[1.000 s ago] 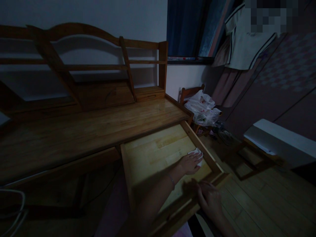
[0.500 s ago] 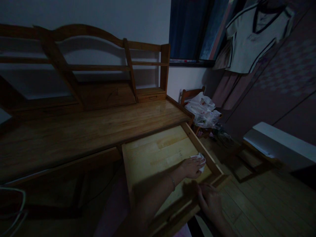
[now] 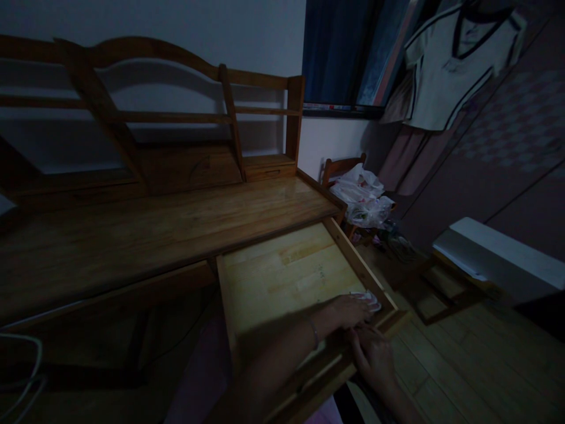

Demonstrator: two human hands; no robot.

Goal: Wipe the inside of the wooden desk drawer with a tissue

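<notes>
My left hand [image 3: 351, 310], with a thin bracelet at its wrist, presses a white cloth [image 3: 373, 300] onto the floor of a pulled-out wooden drawer [image 3: 286, 268]. Its fingers reach over the cloth near the drawer's front right corner, and the palm hides part of the cloth. My right hand [image 3: 375, 356] is wrapped over the top of the drawer's front panel, close beside the left hand. The drawer belongs to a wooden desk [image 3: 185, 227]; small dark marks show on its pale bottom.
A shelf unit [image 3: 229, 118] stands along the back of the desk. Beyond the desk's right end is a chair [image 3: 335, 169] with plastic bags [image 3: 362, 194]. A low stool [image 3: 445, 294] holds a white and grey object. White cable [image 3: 35, 359] loops at lower left.
My left hand has slid the cloth toward the drawer's front right corner, closer to my right hand. My right hand stays on the drawer front.
</notes>
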